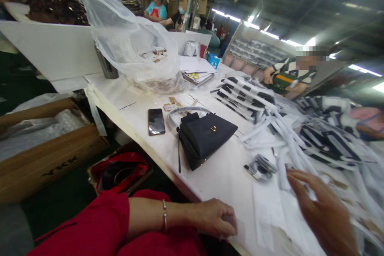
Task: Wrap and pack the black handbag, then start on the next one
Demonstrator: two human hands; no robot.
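My left hand point(214, 218) rests at the table's near edge with its fingers curled in. Whatever may be in those fingers is hidden, though thin clear plastic lies beside them. Blurred a little, my right hand point(325, 212) reaches over the right side of the table, fingers apart, close to white wrapped strips point(282, 162). Between the hands and further in lies a coiled strap in clear wrap point(261, 168). A black handbag point(207, 138) with a gold clasp lies tilted on the table, its wrapped handle point(172, 118) behind it.
A phone point(156, 121) lies left of the handbag. Beyond are a large plastic bag point(129, 44), papers point(196, 66) and stacked wrapped black-and-white pieces point(246, 96). A cardboard box point(60, 148) stands on the floor at left. A person point(291, 74) is across the table.
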